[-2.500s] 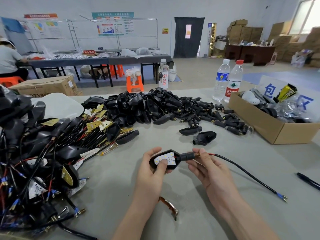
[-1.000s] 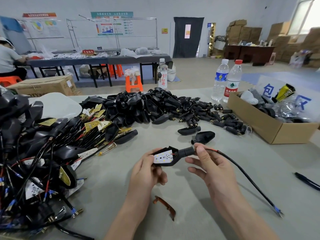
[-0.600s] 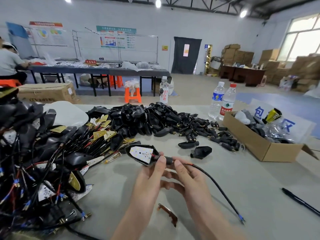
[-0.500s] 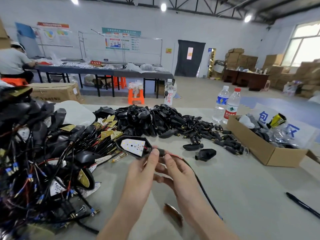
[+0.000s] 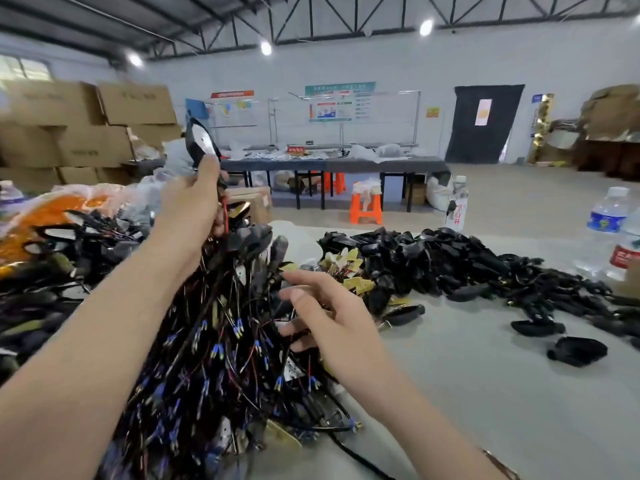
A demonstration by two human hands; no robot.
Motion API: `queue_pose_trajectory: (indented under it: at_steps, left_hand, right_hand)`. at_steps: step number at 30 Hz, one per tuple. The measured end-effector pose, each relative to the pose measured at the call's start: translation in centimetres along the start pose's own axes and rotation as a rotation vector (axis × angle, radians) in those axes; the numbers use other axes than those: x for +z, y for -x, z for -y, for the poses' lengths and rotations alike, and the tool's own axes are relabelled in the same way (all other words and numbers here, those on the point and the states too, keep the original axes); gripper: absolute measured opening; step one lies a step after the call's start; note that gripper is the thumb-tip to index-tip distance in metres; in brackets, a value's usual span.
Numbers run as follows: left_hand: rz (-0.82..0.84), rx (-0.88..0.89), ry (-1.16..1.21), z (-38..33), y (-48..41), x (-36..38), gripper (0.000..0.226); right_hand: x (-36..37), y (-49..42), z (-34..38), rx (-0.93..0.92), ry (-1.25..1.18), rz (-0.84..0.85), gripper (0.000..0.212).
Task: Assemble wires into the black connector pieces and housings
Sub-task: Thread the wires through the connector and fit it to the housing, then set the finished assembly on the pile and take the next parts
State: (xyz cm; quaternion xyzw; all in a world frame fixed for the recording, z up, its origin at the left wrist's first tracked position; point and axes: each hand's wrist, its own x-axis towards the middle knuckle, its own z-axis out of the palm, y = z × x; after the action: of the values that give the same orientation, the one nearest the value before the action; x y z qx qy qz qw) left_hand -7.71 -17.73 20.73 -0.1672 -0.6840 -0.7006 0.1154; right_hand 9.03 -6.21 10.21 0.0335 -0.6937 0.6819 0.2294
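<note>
Worktop (image 5: 485, 403) in foreground. Heap of wired assemblies (image 5: 214, 358) on its left half. Pile of bare housings (image 5: 433, 258) behind and right of heap, reaching toward right edge. Two loose housings (image 5: 576, 351) before pile's right end, apart from it. Left grip (image 5: 188, 206) holds wired housing (image 5: 201, 142) above heap. Right grip (image 5: 332, 320) over heap's right edge. Water bottles (image 5: 604, 230) far right. Single bottle (image 5: 456, 206) behind pile. Stool (image 5: 367, 206) and long table (image 5: 346, 165) beyond worktop. Stacked cartons (image 5: 86, 133) far left.

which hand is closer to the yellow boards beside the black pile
Right. The right hand hovers open just left of the yellow boards; the left hand is up and farther left, gripping a black housing.
</note>
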Motion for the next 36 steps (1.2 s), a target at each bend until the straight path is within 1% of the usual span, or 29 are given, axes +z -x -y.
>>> queue_pose_trajectory:
  at_steps: [2, 4, 6, 8, 10, 12, 15, 18, 20, 23, 29, 33, 36]
  left_hand:
    - [-0.059, -0.014, -0.164, -0.5, -3.8, -1.7, 0.047]
    - [-0.015, -0.064, -0.261, -0.7, -6.9, -2.9, 0.056]
    - [0.028, -0.138, -0.304, -0.4, -8.9, -3.9, 0.062]
    - [0.018, -0.146, -0.336, 0.3, -9.2, -4.5, 0.053]
    - [-0.015, -0.081, -0.383, 1.1, -8.5, -4.5, 0.039]
    - [-0.008, -0.004, -0.456, 2.0, -7.1, -4.3, 0.039]
    - [0.081, 0.097, -0.509, 3.5, -4.8, -3.5, 0.039]
    - [0.174, 0.16, -0.554, 4.5, -2.1, -1.9, 0.034]
    - [0.261, 0.184, -0.57, 5.3, -0.6, -0.5, 0.036]
    - [0.388, 0.195, -0.601, 6.8, 1.7, 1.3, 0.037]
    - [0.58, 0.126, -0.621, 10.5, 4.4, 5.2, 0.031]
    - [0.703, 0.136, -0.745, 12.5, 5.7, 8.2, 0.029]
    - [0.721, 0.2, -0.92, 13.4, 6.2, 10.6, 0.031]
  right_hand:
    - [0.5, -0.6, -0.1, 0.003, 0.022, -0.004, 0.023]
    - [0.9, -0.9, -0.3, 0.016, 0.021, -0.023, 0.024]
    - [1.0, -1.2, -0.6, 0.026, 0.013, -0.036, 0.025]
    - [0.5, -1.3, -1.0, 0.04, 0.02, -0.061, 0.026]
    - [-0.6, -1.3, -1.1, 0.044, 0.036, -0.091, 0.026]
    - [-1.9, -1.4, -1.3, 0.055, 0.055, -0.139, 0.025]
    - [-3.5, -1.5, -2.1, 0.084, 0.07, -0.204, 0.024]
    - [-4.4, -1.3, -3.1, 0.118, 0.082, -0.234, 0.024]
    - [-5.0, -1.2, -3.8, 0.144, 0.094, -0.252, 0.023]
    - [-6.1, -0.8, -4.8, 0.206, 0.069, -0.299, 0.021]
    - [-8.9, -0.1, -6.3, 0.279, 0.073, -0.378, 0.019]
    - [-10.7, 0.3, -6.8, 0.302, 0.073, -0.416, 0.02]
    - [-12.2, 0.7, -7.0, 0.311, 0.067, -0.445, 0.02]
